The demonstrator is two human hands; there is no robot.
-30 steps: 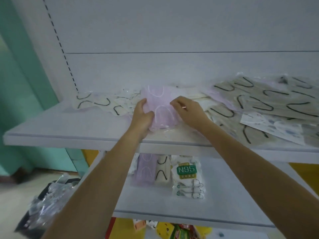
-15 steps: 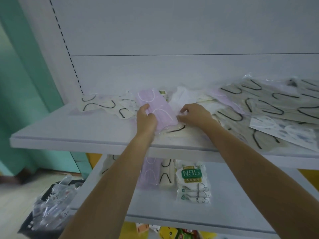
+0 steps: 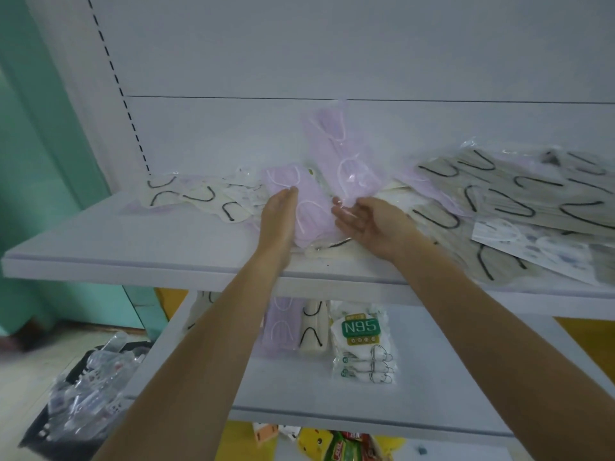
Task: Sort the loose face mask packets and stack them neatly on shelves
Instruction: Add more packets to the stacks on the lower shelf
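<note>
On the upper shelf lies a flat lilac mask packet. My left hand rests its straight fingers along that packet's left edge. My right hand, palm turned up, pinches the lower end of a second lilac packet, which stands tilted above the shelf. Under both lies a cream packet with black ear loops. Loose beige packets with black loops sprawl to the right, and several cream ones lie to the left.
The lower shelf holds a lilac stack, a cream packet and an N95 pack. A black basket of clear packets sits on the floor at the left. A teal wall stands to the left.
My right hand has lifted one lilac packet up on end off the pile. My left hand's fingers have straightened along the other lilac packet.
</note>
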